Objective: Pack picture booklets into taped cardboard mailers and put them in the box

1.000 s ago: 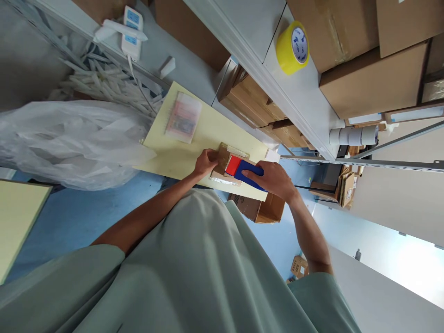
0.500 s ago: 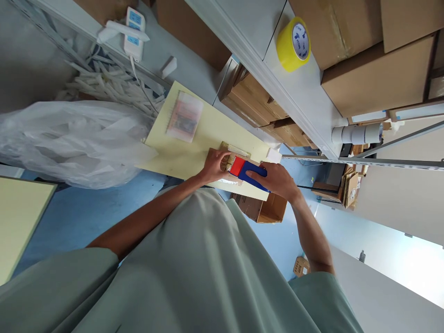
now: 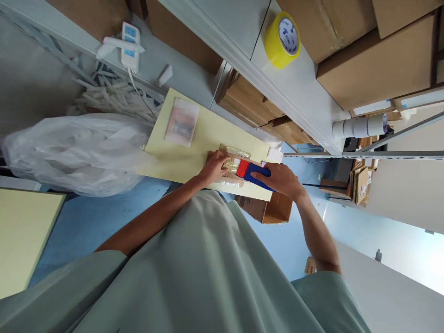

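My right hand is wrapped around a blue and red tape dispenser, its red end pointing left. Clear packing tape shows between that red end and my left hand. The left fingers are bent and pressed together at the tape, just above a small brown cardboard box; their exact grip is partly hidden. Shiny clear tape also shows along the far and near sides of the box. Everything here sits over a pale yellow board.
A plastic-wrapped pink and white packet lies on the board's left part. A cloudy plastic bag bulges at left. Above is a shelf with a yellow tape roll and cartons. An open carton stands below the board's right end.
The dispenser in my right hand has shifted slightly right, away from my left hand. More clear tape shows between them. My left fingers have drawn closer together, and the camera view has shifted a little.
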`<state>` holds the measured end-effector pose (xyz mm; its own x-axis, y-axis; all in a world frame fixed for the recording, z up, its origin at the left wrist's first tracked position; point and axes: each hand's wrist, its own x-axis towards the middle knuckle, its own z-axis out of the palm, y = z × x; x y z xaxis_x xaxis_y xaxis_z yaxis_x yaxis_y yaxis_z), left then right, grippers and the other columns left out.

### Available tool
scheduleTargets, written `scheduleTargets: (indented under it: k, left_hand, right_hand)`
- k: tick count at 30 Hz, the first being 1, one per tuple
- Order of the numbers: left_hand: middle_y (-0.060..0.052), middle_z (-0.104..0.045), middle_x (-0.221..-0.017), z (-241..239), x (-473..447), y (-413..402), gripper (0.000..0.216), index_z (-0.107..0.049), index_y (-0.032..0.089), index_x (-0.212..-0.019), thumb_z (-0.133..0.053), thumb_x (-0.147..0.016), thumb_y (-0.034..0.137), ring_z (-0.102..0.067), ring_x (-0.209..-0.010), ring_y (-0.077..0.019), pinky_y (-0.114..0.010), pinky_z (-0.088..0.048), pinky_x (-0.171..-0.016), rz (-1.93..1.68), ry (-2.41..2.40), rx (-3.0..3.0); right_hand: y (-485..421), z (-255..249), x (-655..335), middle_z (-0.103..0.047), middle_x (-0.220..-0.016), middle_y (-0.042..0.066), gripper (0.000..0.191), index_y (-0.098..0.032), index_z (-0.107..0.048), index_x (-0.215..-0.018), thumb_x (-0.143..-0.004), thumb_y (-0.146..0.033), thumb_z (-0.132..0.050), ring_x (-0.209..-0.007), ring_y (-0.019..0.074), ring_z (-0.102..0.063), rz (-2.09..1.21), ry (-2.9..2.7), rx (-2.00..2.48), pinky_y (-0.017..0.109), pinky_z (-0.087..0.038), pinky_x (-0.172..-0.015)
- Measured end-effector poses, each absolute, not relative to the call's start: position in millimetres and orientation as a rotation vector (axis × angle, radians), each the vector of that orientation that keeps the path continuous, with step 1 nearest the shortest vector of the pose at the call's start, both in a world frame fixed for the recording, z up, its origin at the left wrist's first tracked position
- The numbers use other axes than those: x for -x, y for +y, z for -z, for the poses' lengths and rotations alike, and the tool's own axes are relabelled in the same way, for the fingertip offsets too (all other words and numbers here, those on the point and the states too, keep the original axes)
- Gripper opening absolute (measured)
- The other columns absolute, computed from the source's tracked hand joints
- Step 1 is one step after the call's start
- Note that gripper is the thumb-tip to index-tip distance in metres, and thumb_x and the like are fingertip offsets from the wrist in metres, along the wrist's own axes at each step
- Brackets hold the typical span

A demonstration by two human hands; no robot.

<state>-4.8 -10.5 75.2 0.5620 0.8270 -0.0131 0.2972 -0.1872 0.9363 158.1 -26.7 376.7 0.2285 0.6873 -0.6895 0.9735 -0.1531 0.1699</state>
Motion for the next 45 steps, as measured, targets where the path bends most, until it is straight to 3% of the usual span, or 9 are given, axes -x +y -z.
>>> scheduleTargets:
  k: [9, 15, 22, 28, 31, 35, 40, 45]
  left_hand:
    - [-0.009, -0.057, -0.124, -72, 10, 0, 0.057, -0.074, 0.026, -0.13, -0.088, -0.075, 0.018, -0.065, -0.107, -0.0272, -0.049, -0.059, -0.106, -0.488, 0.943, -1.748]
    - [-0.007, -0.058, -0.126, -67, 18, 3, 0.057, -0.075, 0.029, -0.129, -0.09, -0.075, 0.019, -0.069, -0.1, -0.0228, -0.049, -0.065, -0.1, -0.489, 0.89, -1.62]
    - [-0.009, -0.062, -0.132, -74, 15, -4, 0.05, -0.075, 0.027, -0.129, -0.085, -0.081, 0.036, -0.072, -0.102, -0.0238, -0.05, -0.067, -0.1, -0.507, 0.948, -1.492]
    - [-0.009, -0.064, -0.133, -86, 9, -13, 0.054, -0.07, 0.026, -0.133, -0.079, -0.08, 0.03, -0.073, -0.108, -0.0247, -0.046, -0.065, -0.102, -0.406, 1.114, -1.522]
    - [-0.008, -0.064, -0.136, -93, 2, -20, 0.055, -0.065, 0.028, -0.137, -0.076, -0.083, 0.032, -0.072, -0.113, -0.0256, -0.044, -0.062, -0.103, -0.338, 1.232, -1.538]
    - [-0.01, -0.064, -0.128, -97, -22, -31, 0.046, -0.059, 0.027, -0.129, -0.076, -0.091, 0.043, -0.07, -0.111, -0.0292, -0.049, -0.059, -0.102, -0.288, 1.478, -1.668]
    - [-0.014, -0.056, -0.12, -87, -59, -43, 0.058, -0.049, 0.022, -0.121, -0.082, -0.088, 0.057, -0.06, -0.121, -0.0357, -0.057, -0.051, -0.106, -0.419, 1.634, -1.884]
    - [-0.016, -0.053, -0.123, -80, -67, -47, 0.06, -0.045, 0.021, -0.121, -0.081, -0.09, 0.059, -0.057, -0.123, -0.0361, -0.056, -0.049, -0.106, -0.435, 1.675, -1.936]
  right_hand:
    - [-38, -342, -226, -0.08, -0.099, 0.013, 0.061, -0.017, -0.074, -0.101, -0.103, -0.075, -0.054, -0.092, 0.0255, -0.076, 0.74, 1.437, -1.866, 0.028, -0.042, -0.067]
    - [-37, -301, -259, -0.08, -0.103, 0.014, 0.063, -0.016, -0.075, -0.103, -0.104, -0.075, -0.053, -0.097, 0.0267, -0.076, 0.847, 1.458, -1.822, 0.029, -0.047, -0.073]
    - [-37, -264, -271, -0.081, -0.113, 0.017, 0.06, -0.018, -0.072, -0.133, -0.105, -0.068, -0.054, -0.108, 0.0319, -0.077, 0.927, 1.476, -1.774, 0.032, -0.053, -0.087]
    - [-37, -253, -275, -0.08, -0.129, 0.011, 0.063, -0.038, -0.045, -0.166, -0.107, -0.06, -0.052, -0.12, 0.0331, -0.075, 0.971, 1.614, -1.773, 0.037, -0.056, -0.092]
    - [-37, -252, -276, -0.08, -0.129, 0.012, 0.058, -0.034, -0.052, -0.162, -0.108, -0.056, -0.052, -0.119, 0.0323, -0.076, 0.985, 1.656, -1.769, 0.036, -0.056, -0.091]
    - [-38, -247, -277, -0.079, -0.127, 0.017, 0.05, -0.021, -0.071, -0.14, -0.108, -0.055, -0.052, -0.117, 0.0327, -0.076, 1.003, 1.678, -1.78, 0.037, -0.057, -0.093]
    - [-40, -236, -281, -0.078, -0.127, 0.02, 0.049, -0.017, -0.074, -0.13, -0.108, -0.055, -0.053, -0.118, 0.035, -0.074, 1.015, 1.687, -1.801, 0.038, -0.058, -0.091]
    - [-42, -233, -286, -0.079, -0.125, 0.019, 0.047, -0.015, -0.075, -0.127, -0.109, -0.053, -0.052, -0.114, 0.0339, -0.076, 1.049, 1.751, -1.789, 0.037, -0.059, -0.089]
